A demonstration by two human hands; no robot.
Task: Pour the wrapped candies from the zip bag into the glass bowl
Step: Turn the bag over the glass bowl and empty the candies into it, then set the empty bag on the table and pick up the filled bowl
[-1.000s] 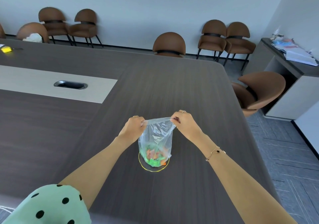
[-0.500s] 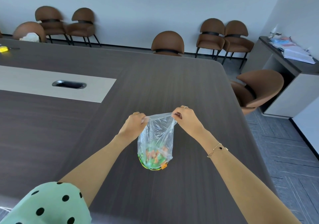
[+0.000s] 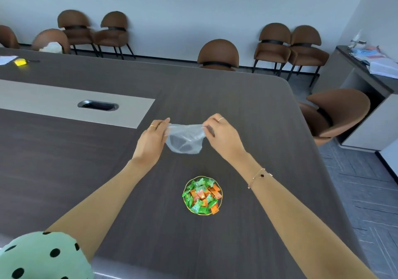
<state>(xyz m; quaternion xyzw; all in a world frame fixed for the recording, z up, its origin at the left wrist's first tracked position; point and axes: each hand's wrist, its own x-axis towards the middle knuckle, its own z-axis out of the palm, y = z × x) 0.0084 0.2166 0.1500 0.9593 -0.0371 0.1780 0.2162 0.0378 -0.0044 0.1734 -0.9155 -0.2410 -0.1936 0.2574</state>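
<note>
Near the middle of the frame the left hand (image 3: 150, 141) and right hand (image 3: 224, 137) each pinched a corner of the limp zip bag (image 3: 185, 142), seemingly emptied, above the table (image 3: 86, 171) — while the wrapped candies (image 3: 202, 194) filled the glass bowl (image 3: 184, 201) lower down.

One bag (image 3: 185, 138), one bowl (image 3: 187, 203), two hands (image 3: 150, 141).

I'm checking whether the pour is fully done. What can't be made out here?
- Head view: whether a candy remains in the bag; crumpled film blurs it.
- Bowl: clear wall barely visible under the candies.
- Fingertips of left hand and right hand: hidden by the bag.
</note>
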